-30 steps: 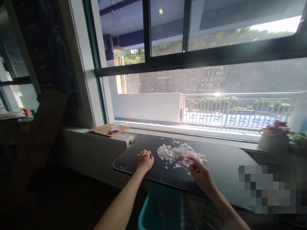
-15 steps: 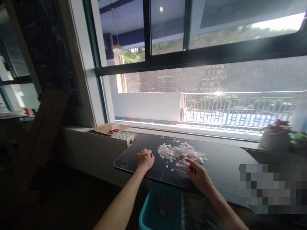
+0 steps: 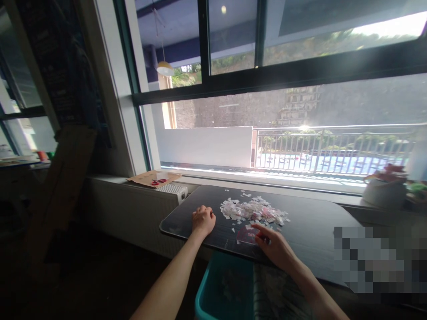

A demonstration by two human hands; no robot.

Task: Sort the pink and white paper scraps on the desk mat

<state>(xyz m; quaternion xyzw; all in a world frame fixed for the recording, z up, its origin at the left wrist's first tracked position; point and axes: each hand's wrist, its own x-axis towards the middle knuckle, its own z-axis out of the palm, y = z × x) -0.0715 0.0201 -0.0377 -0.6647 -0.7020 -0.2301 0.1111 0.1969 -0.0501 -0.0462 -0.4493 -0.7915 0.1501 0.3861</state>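
My left hand (image 3: 204, 220) rests as a loose fist on the dark table, left of a pile of small cut paper pieces (image 3: 255, 210). Whatever its curled fingers may hold is hidden. Just in front of the pile lies a thin, see-through plastic piece with pink markings (image 3: 246, 235); whether it is a bag or a sheet I cannot tell. My right hand (image 3: 274, 245) is at its right edge, fingers bent and closed on that edge, index finger stretched over its top near some loose scraps.
The dark table (image 3: 310, 240) has rounded corners and stands against the window sill. Red-handled scissors (image 3: 159, 182) lie on brown paper (image 3: 138, 178) above a radiator (image 3: 133, 213). A teal bin (image 3: 204, 293) is below the table's front edge. A pale pot (image 3: 383, 193) stands at right.
My right hand has shifted a little left and towards me, and the plastic piece has moved left with it. My left hand stays on the same spot of the table.
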